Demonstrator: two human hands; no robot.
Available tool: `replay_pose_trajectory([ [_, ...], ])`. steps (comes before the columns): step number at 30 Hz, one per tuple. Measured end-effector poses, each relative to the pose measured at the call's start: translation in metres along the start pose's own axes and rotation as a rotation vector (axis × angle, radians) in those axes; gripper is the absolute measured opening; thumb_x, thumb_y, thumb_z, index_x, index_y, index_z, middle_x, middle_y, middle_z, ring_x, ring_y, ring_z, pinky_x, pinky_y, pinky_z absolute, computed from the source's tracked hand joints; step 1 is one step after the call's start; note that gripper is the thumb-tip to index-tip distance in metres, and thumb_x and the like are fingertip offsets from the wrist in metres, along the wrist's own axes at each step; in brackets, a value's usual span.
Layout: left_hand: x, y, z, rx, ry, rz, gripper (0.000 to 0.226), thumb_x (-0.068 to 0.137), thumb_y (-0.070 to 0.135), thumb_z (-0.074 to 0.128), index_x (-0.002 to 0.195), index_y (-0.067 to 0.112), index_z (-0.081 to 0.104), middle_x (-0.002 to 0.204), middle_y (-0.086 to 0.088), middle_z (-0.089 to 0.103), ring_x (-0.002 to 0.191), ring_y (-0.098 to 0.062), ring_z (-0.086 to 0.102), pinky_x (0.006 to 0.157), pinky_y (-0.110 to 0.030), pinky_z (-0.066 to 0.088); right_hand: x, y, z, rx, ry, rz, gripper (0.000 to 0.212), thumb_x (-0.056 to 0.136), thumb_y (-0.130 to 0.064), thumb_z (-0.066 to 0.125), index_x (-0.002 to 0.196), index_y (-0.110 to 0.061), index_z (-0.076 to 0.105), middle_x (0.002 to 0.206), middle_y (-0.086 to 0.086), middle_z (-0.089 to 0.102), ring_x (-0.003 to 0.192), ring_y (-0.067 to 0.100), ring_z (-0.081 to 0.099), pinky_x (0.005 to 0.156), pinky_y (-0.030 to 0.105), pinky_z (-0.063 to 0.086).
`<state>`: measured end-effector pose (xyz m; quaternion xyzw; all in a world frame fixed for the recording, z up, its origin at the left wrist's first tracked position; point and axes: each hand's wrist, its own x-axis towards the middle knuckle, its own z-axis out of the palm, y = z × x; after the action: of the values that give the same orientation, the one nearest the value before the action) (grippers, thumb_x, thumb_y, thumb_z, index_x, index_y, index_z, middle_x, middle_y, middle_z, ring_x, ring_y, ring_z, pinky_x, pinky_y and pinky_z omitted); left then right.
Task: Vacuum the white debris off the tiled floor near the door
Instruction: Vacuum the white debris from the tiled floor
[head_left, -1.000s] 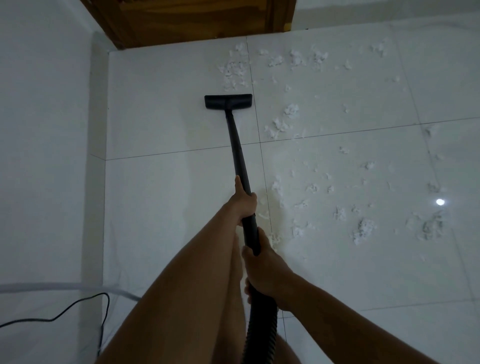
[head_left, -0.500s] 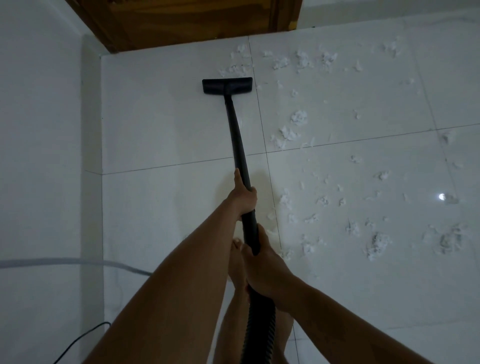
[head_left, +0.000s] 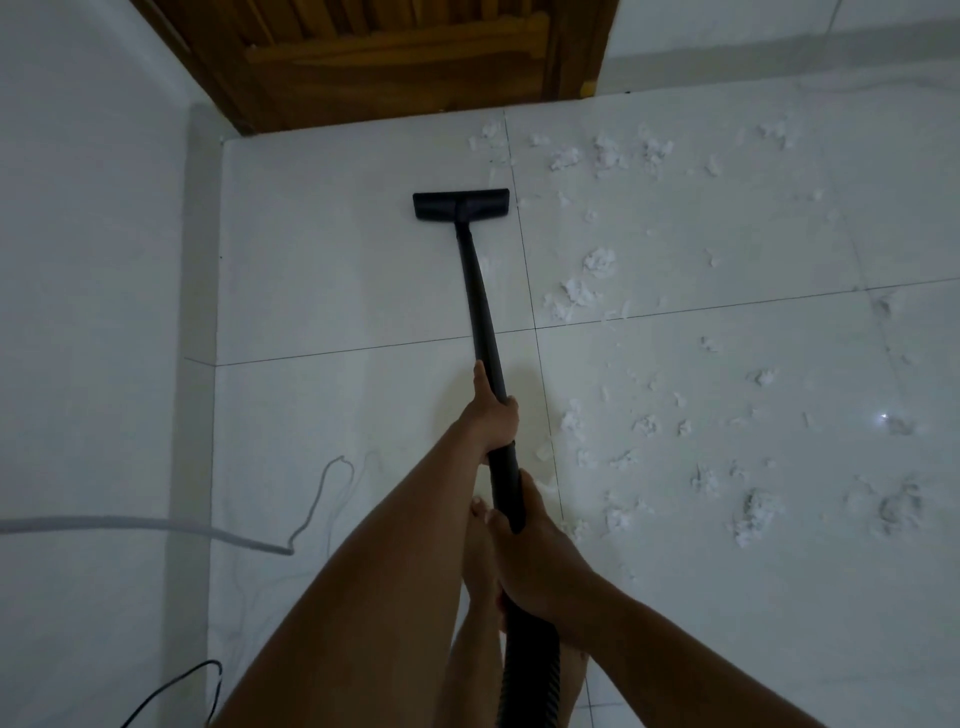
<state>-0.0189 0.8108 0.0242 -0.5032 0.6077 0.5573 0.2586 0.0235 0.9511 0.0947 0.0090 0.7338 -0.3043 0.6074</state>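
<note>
The person's left hand (head_left: 493, 415) is wrapped round the black vacuum wand (head_left: 482, 312) about halfway along it, with the thumb lying up the tube. The right hand (head_left: 540, 561) grips nearer the body, its fingers curled round the tube just above where the ribbed black hose (head_left: 530, 675) begins. Both arms reach forward.

The wand runs away from the person to a flat black floor nozzle (head_left: 461, 205). The nozzle sits on the white tiled floor (head_left: 337, 270) near its far edge, a little short of the wooden door (head_left: 395, 57). Its right end reaches the grout line between two tiles.

The white debris (head_left: 597, 262) lies almost wholly to the right of that grout line. A row of fluffy clumps sits along the far edge by the door, just right of the nozzle. A cluster lies beside the wand near the crossing of the grout lines. Many smaller scraps and a few larger tufts spread across the right-hand tiles toward the near edge. The tile under and left of the nozzle looks free of clumps.

A bare foot (head_left: 480, 545) shows between the forearms, beneath the wand. Along the left edge of the floor, by the white wall (head_left: 78, 260), a pale cord (head_left: 156, 525) runs in from the left. A thin black cable (head_left: 171, 686) curls at the near left corner.
</note>
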Motion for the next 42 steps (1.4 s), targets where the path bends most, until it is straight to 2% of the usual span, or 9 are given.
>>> replay_pose_trajectory([
  [4, -0.01, -0.002, 0.008, -0.011, -0.008, -0.022, 0.075, 0.107, 0.031, 0.035, 0.153, 0.043, -0.023, 0.114, -0.008, 0.055, 0.096, -0.03, 0.064, 0.09, -0.051, 0.057, -0.016, -0.001, -0.005, 0.027, -0.023, 0.021, 0.061, 0.109, -0.039, 0.042, 0.157, -0.053, 0.008, 0.104, 0.013, 0.064, 0.056, 0.016, 0.061, 0.048, 0.025, 0.053],
  [10, 0.002, 0.003, 0.0, 0.0, 0.003, -0.01, 0.075, 0.108, 0.031, 0.036, 0.154, 0.042, -0.023, 0.136, -0.015, 0.053, 0.096, -0.029, 0.064, 0.09, -0.048, 0.058, -0.009, -0.01, -0.006, 0.0, -0.017, 0.008, 0.064, 0.109, -0.04, 0.041, 0.159, -0.052, 0.002, 0.097, 0.012, 0.064, 0.048, 0.012, 0.059, 0.044, 0.024, 0.052],
  [15, 0.028, 0.017, -0.018, -0.019, 0.005, 0.012, 0.075, 0.108, 0.03, 0.035, 0.154, 0.042, -0.022, 0.136, -0.013, 0.052, 0.083, -0.024, 0.061, 0.081, -0.043, 0.058, 0.019, -0.03, -0.007, -0.031, 0.003, -0.015, 0.066, 0.11, -0.037, 0.04, 0.16, -0.05, -0.001, 0.103, 0.012, 0.068, 0.043, 0.01, 0.057, 0.039, 0.019, 0.047],
  [22, 0.064, 0.041, -0.047, -0.017, 0.011, 0.034, 0.075, 0.108, 0.03, 0.035, 0.154, 0.042, -0.023, 0.115, -0.006, 0.05, 0.08, -0.022, 0.061, 0.08, -0.042, 0.058, 0.058, -0.063, -0.009, -0.009, 0.014, -0.029, 0.065, 0.109, -0.036, 0.039, 0.158, -0.053, -0.001, 0.1, 0.013, 0.067, 0.049, 0.014, 0.061, 0.044, 0.022, 0.051],
  [27, 0.083, 0.058, -0.065, -0.015, 0.017, 0.046, 0.075, 0.108, 0.029, 0.035, 0.154, 0.042, -0.022, 0.114, -0.003, 0.046, 0.079, -0.02, 0.058, 0.077, -0.04, 0.055, 0.074, -0.086, -0.01, 0.011, 0.003, -0.038, 0.064, 0.109, -0.036, 0.038, 0.157, -0.054, -0.001, 0.095, 0.011, 0.066, 0.053, 0.016, 0.062, 0.051, 0.028, 0.054],
  [33, 0.1, 0.069, -0.079, -0.009, 0.022, 0.045, 0.075, 0.108, 0.03, 0.035, 0.154, 0.043, -0.022, 0.117, -0.003, 0.047, 0.084, -0.022, 0.06, 0.085, -0.044, 0.057, 0.087, -0.107, -0.013, -0.006, 0.011, -0.04, 0.067, 0.109, -0.035, 0.038, 0.159, -0.051, -0.003, 0.091, 0.009, 0.064, 0.053, 0.014, 0.061, 0.048, 0.025, 0.051],
  [36, 0.104, 0.072, -0.083, -0.02, 0.022, 0.048, 0.075, 0.108, 0.029, 0.036, 0.154, 0.043, -0.022, 0.116, -0.003, 0.047, 0.083, -0.022, 0.06, 0.08, -0.042, 0.057, 0.092, -0.113, -0.013, -0.022, 0.019, -0.046, 0.067, 0.109, -0.035, 0.038, 0.159, -0.051, -0.003, 0.091, 0.008, 0.063, 0.054, 0.013, 0.061, 0.049, 0.025, 0.052],
  [40, 0.103, 0.073, -0.086, -0.027, 0.024, 0.049, 0.075, 0.108, 0.029, 0.037, 0.154, 0.042, -0.021, 0.116, -0.002, 0.046, 0.081, -0.02, 0.059, 0.066, -0.034, 0.053, 0.09, -0.117, -0.011, -0.021, 0.022, -0.046, 0.067, 0.11, -0.034, 0.038, 0.16, -0.049, -0.004, 0.09, 0.006, 0.061, 0.052, 0.011, 0.058, 0.04, 0.019, 0.045],
  [42, 0.098, 0.071, -0.086, -0.029, 0.03, 0.046, 0.076, 0.108, 0.029, 0.037, 0.154, 0.043, -0.021, 0.115, -0.002, 0.046, 0.082, -0.02, 0.059, 0.066, -0.034, 0.052, 0.085, -0.117, -0.01, -0.018, 0.02, -0.046, 0.067, 0.11, -0.033, 0.038, 0.161, -0.048, -0.003, 0.087, 0.006, 0.06, 0.051, 0.011, 0.057, 0.039, 0.019, 0.044],
])
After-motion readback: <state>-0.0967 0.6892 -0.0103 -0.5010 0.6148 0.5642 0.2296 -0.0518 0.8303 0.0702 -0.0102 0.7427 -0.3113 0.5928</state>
